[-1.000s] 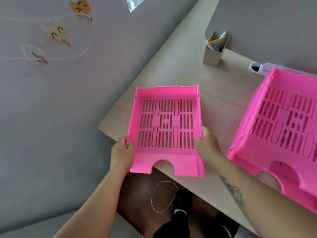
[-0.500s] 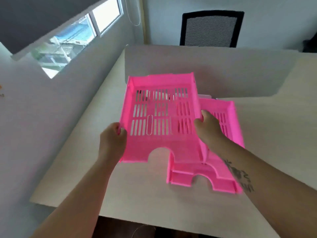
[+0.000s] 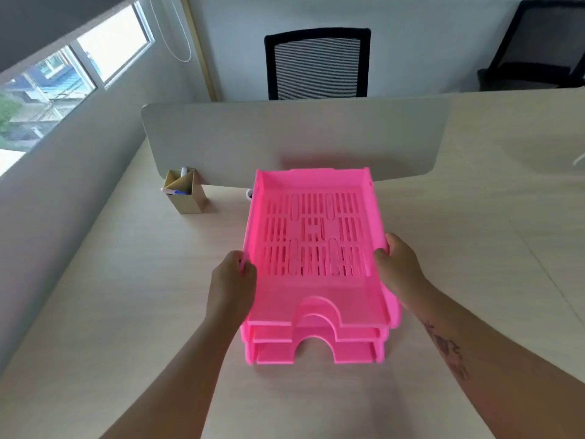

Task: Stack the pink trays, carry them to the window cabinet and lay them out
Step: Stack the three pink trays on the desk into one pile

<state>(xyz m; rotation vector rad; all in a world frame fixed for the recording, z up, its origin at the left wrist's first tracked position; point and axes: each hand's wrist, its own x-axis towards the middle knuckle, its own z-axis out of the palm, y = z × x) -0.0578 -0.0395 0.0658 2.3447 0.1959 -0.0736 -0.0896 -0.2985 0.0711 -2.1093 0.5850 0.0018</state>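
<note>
A pink slotted tray [image 3: 313,236] sits on top of a stack of pink trays [image 3: 316,351] on the pale wooden desk [image 3: 133,296]. At least two more tray fronts show beneath it, each with an arched cut-out. My left hand [image 3: 232,283] grips the top tray's left wall. Its right wall is held by my right hand [image 3: 397,267]. The top tray looks lined up with those below; whether it is fully seated I cannot tell.
A cardboard pen holder [image 3: 185,193] stands left of the stack by the grey desk divider [image 3: 294,137]. A small white object [image 3: 249,193] peeks out behind the trays. Black mesh chairs [image 3: 318,63] stand beyond the divider. A window [image 3: 63,74] is at upper left.
I carried the tray from the desk's left edge rightward and brought it down over the other pink trays. It was held above and left of them half a second ago; now it rests aligned on top.
</note>
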